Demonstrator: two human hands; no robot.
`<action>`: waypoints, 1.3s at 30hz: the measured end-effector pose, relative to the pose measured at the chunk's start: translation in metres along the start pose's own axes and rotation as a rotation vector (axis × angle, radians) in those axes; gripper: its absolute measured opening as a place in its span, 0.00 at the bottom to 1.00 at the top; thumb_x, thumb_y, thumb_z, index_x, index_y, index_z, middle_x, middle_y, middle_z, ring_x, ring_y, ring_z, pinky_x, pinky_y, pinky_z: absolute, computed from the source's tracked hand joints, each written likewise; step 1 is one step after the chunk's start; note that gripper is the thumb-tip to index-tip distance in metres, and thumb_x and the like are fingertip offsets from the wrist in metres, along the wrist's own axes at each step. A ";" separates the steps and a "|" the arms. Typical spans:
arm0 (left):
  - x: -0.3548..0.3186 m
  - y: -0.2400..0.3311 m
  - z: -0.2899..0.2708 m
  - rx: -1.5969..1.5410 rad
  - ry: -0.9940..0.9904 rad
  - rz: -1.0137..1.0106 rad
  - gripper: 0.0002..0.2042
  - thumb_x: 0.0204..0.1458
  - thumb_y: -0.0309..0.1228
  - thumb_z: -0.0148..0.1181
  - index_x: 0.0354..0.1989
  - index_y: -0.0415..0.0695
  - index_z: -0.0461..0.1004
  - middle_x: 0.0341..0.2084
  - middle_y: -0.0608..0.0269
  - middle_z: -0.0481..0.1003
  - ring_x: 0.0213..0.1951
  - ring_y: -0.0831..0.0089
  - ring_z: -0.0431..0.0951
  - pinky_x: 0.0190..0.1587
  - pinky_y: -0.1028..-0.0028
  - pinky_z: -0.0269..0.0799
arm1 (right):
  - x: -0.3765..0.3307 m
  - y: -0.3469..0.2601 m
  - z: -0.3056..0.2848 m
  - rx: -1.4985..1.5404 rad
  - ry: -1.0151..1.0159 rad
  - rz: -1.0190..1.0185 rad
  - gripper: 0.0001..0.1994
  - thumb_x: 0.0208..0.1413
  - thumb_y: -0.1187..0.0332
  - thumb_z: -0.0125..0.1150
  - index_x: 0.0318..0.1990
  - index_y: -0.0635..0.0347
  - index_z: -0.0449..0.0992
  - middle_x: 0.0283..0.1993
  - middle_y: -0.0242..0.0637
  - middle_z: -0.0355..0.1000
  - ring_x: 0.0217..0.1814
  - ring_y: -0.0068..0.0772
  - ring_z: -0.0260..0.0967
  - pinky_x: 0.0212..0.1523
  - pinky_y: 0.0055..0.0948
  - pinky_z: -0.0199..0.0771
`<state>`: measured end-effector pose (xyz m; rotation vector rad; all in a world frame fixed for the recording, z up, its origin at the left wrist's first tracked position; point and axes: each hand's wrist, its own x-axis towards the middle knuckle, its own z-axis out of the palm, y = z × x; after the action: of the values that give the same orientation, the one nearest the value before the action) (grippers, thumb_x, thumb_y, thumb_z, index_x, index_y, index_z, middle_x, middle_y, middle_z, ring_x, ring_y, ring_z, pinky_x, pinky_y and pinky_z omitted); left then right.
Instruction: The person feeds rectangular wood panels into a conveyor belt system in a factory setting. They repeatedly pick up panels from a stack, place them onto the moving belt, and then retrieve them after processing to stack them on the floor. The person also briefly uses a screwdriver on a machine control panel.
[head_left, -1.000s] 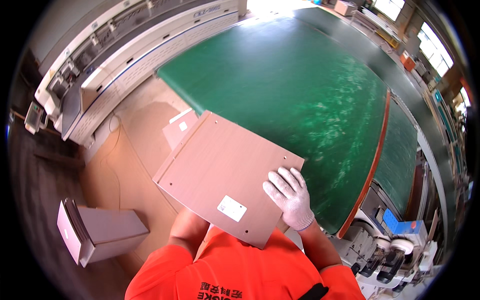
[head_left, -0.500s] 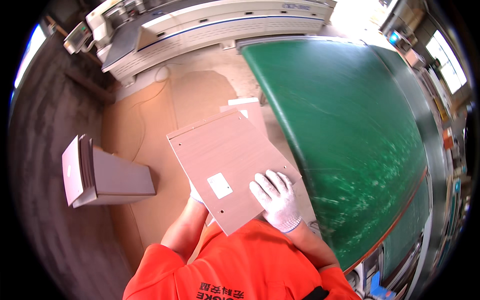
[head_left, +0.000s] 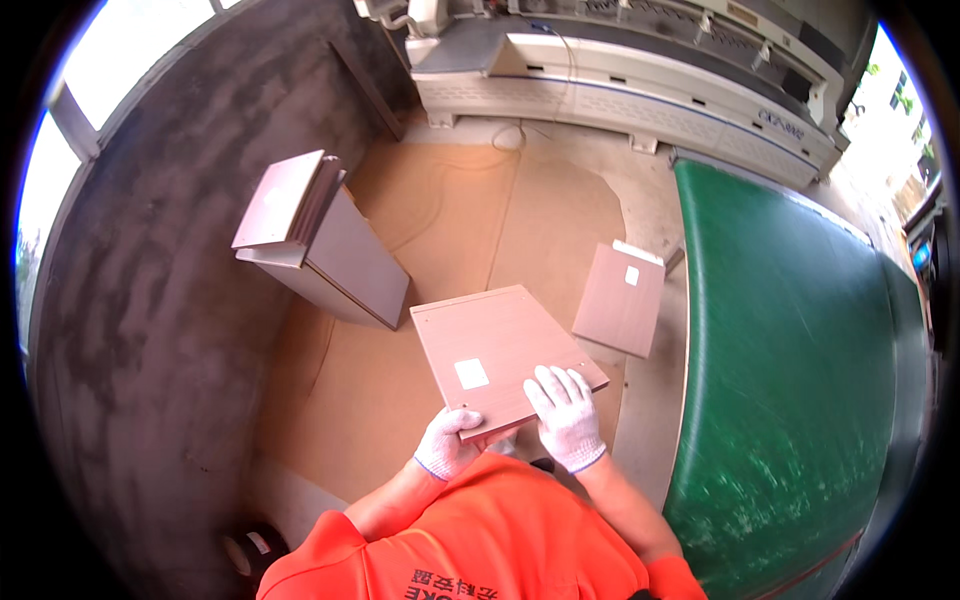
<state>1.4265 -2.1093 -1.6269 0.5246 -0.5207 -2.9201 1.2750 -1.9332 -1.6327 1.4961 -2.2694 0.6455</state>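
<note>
In front of my body I hold a brownish-pink wood-grain board [head_left: 510, 345] with a white label and small drilled holes. My left hand [head_left: 450, 440], in a white knit glove, grips its near left corner with the thumb on top and the fingers underneath. My right hand [head_left: 566, 412], gloved too, holds the near right edge. Its fingers lie over the top face, while its thumb is hidden. Past the board's far right side, a similar labelled board [head_left: 622, 300] rests low down near the green-topped table.
A stack of boards [head_left: 345, 255] stands at the left by a dark wall [head_left: 150, 260]. Brown sheeting [head_left: 450, 190] covers the floor. To the right is the long green-topped table [head_left: 790, 380]. A long white machine [head_left: 640, 95] stretches across the back.
My view has swung left, so the wall, stack and table appear farther right. The held board now tilts flatter, and my left hand shows at its near corner.
</note>
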 end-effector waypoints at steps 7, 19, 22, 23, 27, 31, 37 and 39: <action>0.036 0.128 -0.076 0.181 0.232 0.626 0.32 0.50 0.17 0.50 0.69 0.35 0.62 0.58 0.50 0.74 0.57 0.52 0.81 0.58 0.45 0.84 | -0.015 -0.001 0.062 0.050 -0.037 0.241 0.19 0.57 0.63 0.68 0.55 0.59 0.81 0.62 0.47 0.77 0.63 0.53 0.75 0.66 0.52 0.73; 0.125 0.501 -0.253 0.034 0.284 0.771 0.16 0.52 0.18 0.55 0.51 0.33 0.69 0.48 0.46 0.76 0.52 0.43 0.81 0.56 0.39 0.85 | 0.022 -0.046 0.140 0.259 -0.274 0.616 0.20 0.58 0.60 0.68 0.55 0.61 0.83 0.59 0.49 0.81 0.63 0.53 0.78 0.65 0.47 0.77; 0.112 0.576 -0.292 0.187 0.322 0.569 0.23 0.47 0.20 0.57 0.56 0.34 0.72 0.51 0.44 0.78 0.54 0.42 0.82 0.61 0.41 0.81 | 0.041 -0.060 0.153 0.235 -0.312 0.654 0.21 0.59 0.58 0.67 0.55 0.61 0.83 0.59 0.49 0.81 0.63 0.52 0.78 0.66 0.46 0.77; 0.110 0.600 -0.299 0.257 0.331 0.508 0.24 0.47 0.21 0.58 0.57 0.37 0.72 0.49 0.48 0.79 0.52 0.47 0.83 0.56 0.44 0.85 | 0.043 -0.065 0.156 0.220 -0.333 0.681 0.21 0.59 0.57 0.67 0.55 0.60 0.83 0.59 0.49 0.81 0.63 0.52 0.78 0.66 0.46 0.77; 0.142 0.671 -0.298 0.841 0.948 0.589 0.29 0.52 0.22 0.62 0.66 0.40 0.73 0.51 0.54 0.80 0.53 0.58 0.82 0.49 0.56 0.82 | 0.040 -0.085 0.156 0.161 -0.417 0.789 0.22 0.60 0.55 0.68 0.56 0.60 0.83 0.60 0.49 0.80 0.64 0.51 0.77 0.66 0.45 0.77; 0.127 0.718 -0.378 1.936 1.153 0.521 0.35 0.61 0.49 0.62 0.74 0.43 0.69 0.71 0.46 0.70 0.70 0.39 0.68 0.75 0.49 0.60 | 0.044 -0.085 0.176 0.239 -0.510 0.747 0.24 0.61 0.52 0.67 0.58 0.60 0.82 0.61 0.48 0.80 0.65 0.50 0.77 0.67 0.44 0.76; 0.179 0.654 -0.355 2.174 1.373 0.758 0.29 0.61 0.56 0.57 0.60 0.47 0.81 0.62 0.35 0.73 0.66 0.37 0.68 0.70 0.45 0.63 | 0.026 -0.093 0.160 0.243 -0.573 0.772 0.26 0.63 0.49 0.64 0.60 0.59 0.81 0.63 0.47 0.78 0.66 0.50 0.76 0.67 0.44 0.76; 0.189 0.640 -0.315 2.075 1.250 0.728 0.24 0.60 0.52 0.58 0.49 0.43 0.85 0.54 0.36 0.77 0.59 0.37 0.72 0.66 0.47 0.68 | 0.008 -0.095 0.146 0.212 -0.526 0.818 0.25 0.63 0.50 0.63 0.60 0.58 0.81 0.63 0.46 0.79 0.65 0.50 0.76 0.66 0.45 0.76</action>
<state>1.4047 -2.8390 -1.7353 1.4069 -2.2720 -0.1569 1.3542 -2.0519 -1.7335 0.8077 -3.3466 0.7778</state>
